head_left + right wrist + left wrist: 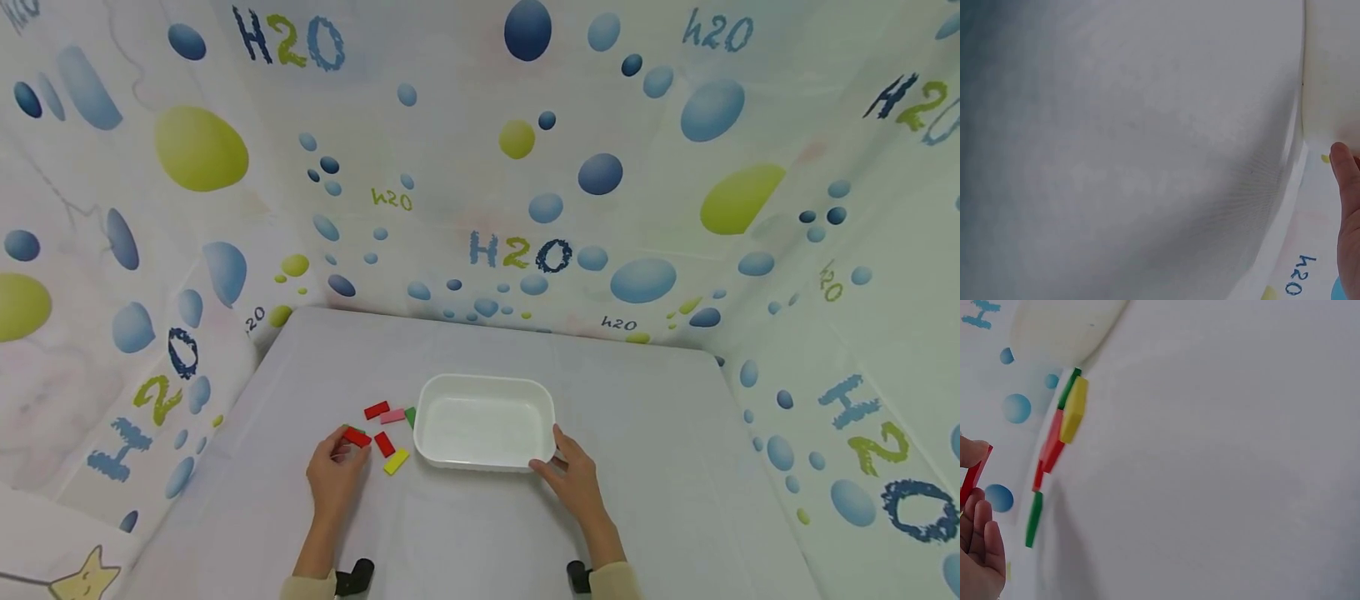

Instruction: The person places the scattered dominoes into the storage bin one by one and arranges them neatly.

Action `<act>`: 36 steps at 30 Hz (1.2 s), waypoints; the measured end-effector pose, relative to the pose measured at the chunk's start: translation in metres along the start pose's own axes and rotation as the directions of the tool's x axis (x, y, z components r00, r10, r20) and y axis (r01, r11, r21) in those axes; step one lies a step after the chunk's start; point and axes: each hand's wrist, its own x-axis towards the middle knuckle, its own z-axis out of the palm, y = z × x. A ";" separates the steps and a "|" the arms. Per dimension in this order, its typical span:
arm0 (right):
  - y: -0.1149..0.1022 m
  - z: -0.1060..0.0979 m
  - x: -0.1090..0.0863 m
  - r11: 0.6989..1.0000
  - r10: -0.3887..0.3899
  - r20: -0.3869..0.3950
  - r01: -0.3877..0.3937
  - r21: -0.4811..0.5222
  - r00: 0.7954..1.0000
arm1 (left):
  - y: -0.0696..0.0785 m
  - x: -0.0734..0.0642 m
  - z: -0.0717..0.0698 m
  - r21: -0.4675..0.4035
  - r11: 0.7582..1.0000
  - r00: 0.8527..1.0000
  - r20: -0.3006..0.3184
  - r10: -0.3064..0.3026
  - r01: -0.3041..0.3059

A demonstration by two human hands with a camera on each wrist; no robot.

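My left hand pinches a small red block between thumb and fingers, at the left of the loose blocks. In the left wrist view the same red block stands tilted between the thumb and fingertips. A green block lies on the table below it, mostly hidden in the head view. My right hand holds the near right corner of a white rectangular tray, thumb at the front rim and fingers along the right side. Nothing lies inside the tray.
Left of the tray lie two red blocks, a pink block, a yellow block and a green block partly behind the tray's edge. A white cloth covers the table; patterned curtains surround it.
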 end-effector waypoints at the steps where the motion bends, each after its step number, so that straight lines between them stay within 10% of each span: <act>1: 0.000 0.000 0.000 1.000 0.003 0.001 -0.003 0.004 1.000 | 0.003 0.001 0.000 -0.018 1.000 1.000 -0.001 0.016 -0.016; 17: 0.001 -0.004 0.002 1.000 -0.013 0.009 0.013 0.027 1.000 | 0.044 0.005 0.022 -0.154 0.987 0.992 0.110 0.068 -0.050; 36: -0.002 -0.003 0.001 1.000 -0.005 0.004 0.004 0.029 1.000 | 0.089 -0.005 0.074 -0.286 0.953 0.943 0.281 0.180 -0.097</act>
